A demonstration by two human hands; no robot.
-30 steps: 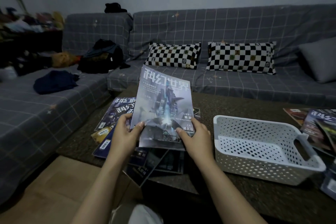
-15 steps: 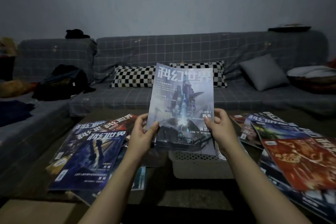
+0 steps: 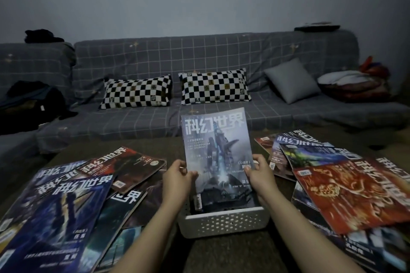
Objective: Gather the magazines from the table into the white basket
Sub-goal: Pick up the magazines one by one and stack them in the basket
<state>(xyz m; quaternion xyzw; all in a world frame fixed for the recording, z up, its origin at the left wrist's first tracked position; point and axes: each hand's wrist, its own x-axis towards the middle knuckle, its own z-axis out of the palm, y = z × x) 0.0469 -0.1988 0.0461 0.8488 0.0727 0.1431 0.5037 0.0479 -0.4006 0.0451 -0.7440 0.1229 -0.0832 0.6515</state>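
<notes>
I hold one blue-grey magazine [image 3: 218,153] upright, its lower edge down inside the white basket [image 3: 224,223] in front of me. My left hand [image 3: 177,178] grips its left edge, thumb across the cover. At the right edge, my right hand [image 3: 260,176] grips it the same way. A pile of several magazines [image 3: 66,206] lies fanned on the table to the left, a dark blue cover on top. Another pile [image 3: 346,188] spreads out to the right, with a red cover uppermost.
The dark table [image 3: 233,255] carries the basket and both piles. Behind it runs a grey checked sofa [image 3: 199,60] with two black-and-white checkered pillows [image 3: 214,86], a grey cushion [image 3: 292,80], and dark clothes [image 3: 31,104] at the left.
The magazine has come down from chest height and its lower edge now sits inside the basket. Both hands kept their hold and moved down with it.
</notes>
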